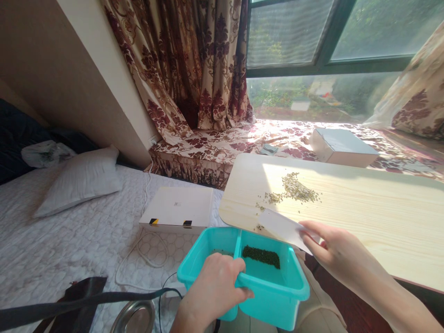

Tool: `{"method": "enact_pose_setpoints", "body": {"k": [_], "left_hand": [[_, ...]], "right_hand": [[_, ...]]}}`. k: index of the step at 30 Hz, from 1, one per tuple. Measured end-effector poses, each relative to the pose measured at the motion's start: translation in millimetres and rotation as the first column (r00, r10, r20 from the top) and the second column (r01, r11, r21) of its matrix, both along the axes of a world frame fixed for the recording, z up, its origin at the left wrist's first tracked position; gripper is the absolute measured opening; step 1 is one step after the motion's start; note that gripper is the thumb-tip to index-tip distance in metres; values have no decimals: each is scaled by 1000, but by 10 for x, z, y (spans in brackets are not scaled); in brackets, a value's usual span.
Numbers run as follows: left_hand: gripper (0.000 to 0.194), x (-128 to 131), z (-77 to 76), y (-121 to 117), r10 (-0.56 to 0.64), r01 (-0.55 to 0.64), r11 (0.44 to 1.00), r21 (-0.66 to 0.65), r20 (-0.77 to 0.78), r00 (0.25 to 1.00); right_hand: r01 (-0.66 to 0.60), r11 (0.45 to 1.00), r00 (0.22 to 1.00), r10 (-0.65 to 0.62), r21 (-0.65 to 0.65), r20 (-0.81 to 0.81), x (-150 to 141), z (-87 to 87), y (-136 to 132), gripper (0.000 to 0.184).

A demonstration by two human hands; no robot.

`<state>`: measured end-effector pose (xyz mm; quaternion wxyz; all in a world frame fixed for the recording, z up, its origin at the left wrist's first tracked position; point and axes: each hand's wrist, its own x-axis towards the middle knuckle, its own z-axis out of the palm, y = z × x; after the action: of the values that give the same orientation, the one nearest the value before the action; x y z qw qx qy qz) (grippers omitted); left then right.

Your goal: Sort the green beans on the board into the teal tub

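My left hand is closed around the near rim of a turquoise two-compartment bin, held against the table's near left edge. Dark green beans or pellets lie in a strip in its right compartment; a few specks show in the left one, partly hidden by my hand. Between the thumb and fingers of my right hand is a white card, its far end resting on the wooden tabletop. Beyond the card lie scattered small greenish-brown grains, with a few close to the edge above the bin.
A white box sits on the quilted bed left of the table, near a white cable. Another box stands on the window seat. A metal bowl and a dark strap are at lower left.
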<state>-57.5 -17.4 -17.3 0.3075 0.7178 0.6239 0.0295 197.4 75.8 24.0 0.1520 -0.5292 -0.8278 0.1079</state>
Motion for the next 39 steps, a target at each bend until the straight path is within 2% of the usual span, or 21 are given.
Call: {"method": "enact_pose_setpoints", "body": {"k": [21,39], "left_hand": [[30,8,28,7,3,-3,1000,-2,4,1000],[28,2,32,9,-4,4,1000,3,-3,1000]], "right_hand": [[-21,1000,999,21,-11,-43,-21,5,-35,24],[6,1000,999,-7,21,33,42,65,-66,26]]}}
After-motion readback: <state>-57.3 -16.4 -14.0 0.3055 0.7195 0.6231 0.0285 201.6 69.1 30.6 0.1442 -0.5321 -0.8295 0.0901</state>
